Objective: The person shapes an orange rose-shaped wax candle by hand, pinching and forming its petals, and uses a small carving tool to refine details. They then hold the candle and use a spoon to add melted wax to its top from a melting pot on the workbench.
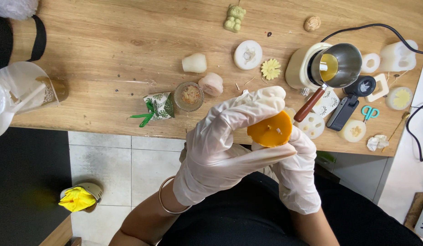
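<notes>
Both my hands wear thin white gloves and meet just in front of the wooden table's point(106, 45) near edge. A round orange wax candle point(269, 131) with a short wick sits between them. My left hand point(220, 146) wraps over it from the left, fingers curled across its top and underside. My right hand point(297, 171) cups it from below and behind, mostly hidden by the left.
A steel melting pot point(337, 66) of yellow wax with a wooden handle stands on a cream heater. Around it lie white silicone moulds point(248, 54), a flower-shaped candle point(270, 69), teal scissors point(369, 112), a black lighter point(342, 113), a glass jar point(189, 96) and a green leafy box point(159, 106).
</notes>
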